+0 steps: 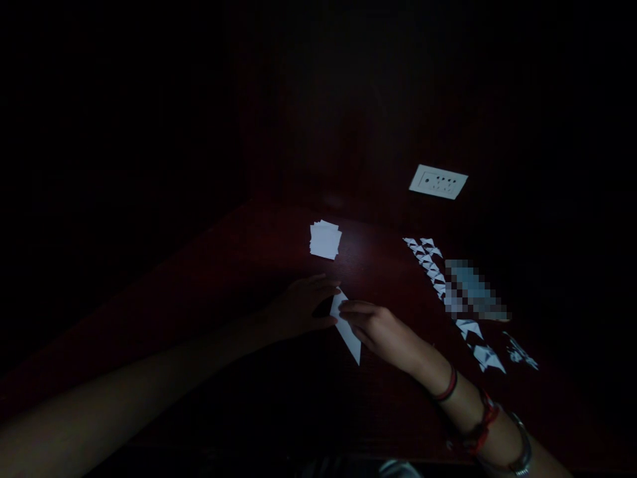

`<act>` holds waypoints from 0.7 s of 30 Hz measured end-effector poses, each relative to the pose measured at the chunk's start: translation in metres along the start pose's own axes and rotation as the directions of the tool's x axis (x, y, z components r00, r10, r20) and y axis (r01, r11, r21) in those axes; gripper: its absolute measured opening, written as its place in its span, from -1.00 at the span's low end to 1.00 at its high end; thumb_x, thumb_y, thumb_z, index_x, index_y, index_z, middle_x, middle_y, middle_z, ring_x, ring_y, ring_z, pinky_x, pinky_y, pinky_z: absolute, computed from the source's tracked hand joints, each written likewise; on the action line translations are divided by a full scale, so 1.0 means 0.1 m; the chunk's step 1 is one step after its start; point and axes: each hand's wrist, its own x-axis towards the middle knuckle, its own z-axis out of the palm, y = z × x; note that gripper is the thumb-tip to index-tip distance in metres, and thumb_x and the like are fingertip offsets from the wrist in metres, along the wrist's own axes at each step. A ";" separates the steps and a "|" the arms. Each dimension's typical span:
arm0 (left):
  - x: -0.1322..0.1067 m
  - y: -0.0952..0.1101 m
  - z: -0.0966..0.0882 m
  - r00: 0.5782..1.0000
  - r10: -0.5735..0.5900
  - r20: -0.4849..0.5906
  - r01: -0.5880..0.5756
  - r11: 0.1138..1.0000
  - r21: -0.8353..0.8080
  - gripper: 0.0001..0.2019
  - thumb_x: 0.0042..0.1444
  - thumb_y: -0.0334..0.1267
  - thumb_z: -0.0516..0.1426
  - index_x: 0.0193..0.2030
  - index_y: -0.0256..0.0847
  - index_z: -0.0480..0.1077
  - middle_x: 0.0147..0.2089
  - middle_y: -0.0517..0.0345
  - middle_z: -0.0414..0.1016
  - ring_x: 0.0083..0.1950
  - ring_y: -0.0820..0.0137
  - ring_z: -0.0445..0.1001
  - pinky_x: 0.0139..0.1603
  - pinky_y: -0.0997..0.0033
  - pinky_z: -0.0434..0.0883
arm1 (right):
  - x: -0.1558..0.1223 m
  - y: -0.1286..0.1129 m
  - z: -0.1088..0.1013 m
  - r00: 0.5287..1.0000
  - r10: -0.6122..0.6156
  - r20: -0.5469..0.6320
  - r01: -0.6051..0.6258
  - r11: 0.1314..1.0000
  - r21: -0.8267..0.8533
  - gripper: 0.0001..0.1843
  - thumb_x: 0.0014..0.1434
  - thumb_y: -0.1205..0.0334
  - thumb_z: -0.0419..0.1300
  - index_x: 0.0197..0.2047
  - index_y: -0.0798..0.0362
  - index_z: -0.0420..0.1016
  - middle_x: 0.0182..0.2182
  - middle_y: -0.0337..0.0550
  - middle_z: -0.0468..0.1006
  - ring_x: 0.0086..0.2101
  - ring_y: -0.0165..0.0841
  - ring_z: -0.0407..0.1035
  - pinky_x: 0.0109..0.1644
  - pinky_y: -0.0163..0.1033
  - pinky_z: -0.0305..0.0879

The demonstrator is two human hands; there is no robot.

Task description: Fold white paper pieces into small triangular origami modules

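Note:
A folded piece of white paper [351, 340], shaped like a long triangle, lies on the dark red table in front of me. On its left, my left hand [303, 304] reaches in with thumb and fingers spread apart, their tips at the paper's edge. My right hand [382, 330] comes from the right, its fingers bent and held together, with the fingertips pressing on the paper. Part of the sheet is hidden under these fingers. Beyond both hands sits a loose stack of white square papers [325, 240].
Rows of small folded paper pieces [428, 267] run down the right side, with more folded pieces [488, 358] nearer me. Beside them lie a blurred flat object [475, 289] and a small pale tangle [520, 353]. A socket plate [438, 182] is on the wall. The surroundings are very dark.

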 end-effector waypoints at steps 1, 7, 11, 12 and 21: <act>0.00 0.01 -0.01 1.000 -0.003 -0.005 0.003 1.000 -0.003 -0.47 0.07 0.03 0.02 0.15 -0.14 0.09 0.20 0.11 0.11 0.23 0.22 -0.01 0.16 0.17 0.03 | 0.00 0.01 0.00 1.000 0.000 -0.006 0.000 1.000 0.014 -0.66 0.10 0.52 -0.05 -0.11 0.12 0.41 -0.10 -0.06 0.41 -0.06 -0.32 0.29 0.01 -0.24 0.28; 0.00 0.03 -0.02 1.000 0.011 0.002 -0.011 1.000 0.017 -0.50 0.08 0.02 0.01 0.12 -0.15 0.14 0.16 0.11 0.19 0.19 0.24 0.07 0.14 0.19 0.05 | -0.01 0.04 0.01 1.000 -0.013 -0.020 0.014 0.998 0.063 -0.64 0.09 0.52 -0.04 -0.09 0.11 0.41 -0.10 -0.08 0.41 -0.08 -0.35 0.30 0.02 -0.26 0.27; -0.01 0.02 0.00 1.000 0.001 -0.001 -0.001 1.000 0.019 -0.52 0.08 0.04 0.01 0.09 -0.15 0.19 0.16 0.12 0.18 0.19 0.25 0.08 0.14 0.21 0.05 | -0.01 0.06 0.02 1.000 -0.009 -0.009 0.010 0.998 0.066 -0.63 0.08 0.52 -0.04 -0.10 0.11 0.42 -0.12 -0.08 0.42 -0.10 -0.35 0.32 -0.02 -0.26 0.29; -0.01 0.02 0.00 1.000 -0.003 0.002 0.003 1.000 0.018 -0.52 0.08 0.04 0.00 0.09 -0.15 0.18 0.16 0.12 0.18 0.19 0.24 0.08 0.14 0.20 0.05 | -0.01 0.06 0.02 1.000 -0.003 -0.007 0.004 0.997 0.077 -0.63 0.08 0.52 -0.04 -0.09 0.10 0.41 -0.12 -0.09 0.42 -0.11 -0.35 0.32 -0.02 -0.26 0.29; -0.01 0.00 0.02 1.000 0.000 -0.007 0.000 1.000 -0.002 -0.47 0.08 0.08 -0.02 0.11 -0.20 0.13 0.12 0.08 0.23 0.15 0.21 0.13 0.11 0.19 0.06 | -0.02 0.04 0.00 1.000 0.005 -0.006 -0.004 0.994 0.108 -0.59 0.07 0.53 -0.04 -0.05 0.06 0.39 -0.13 -0.12 0.43 -0.13 -0.38 0.33 -0.04 -0.29 0.29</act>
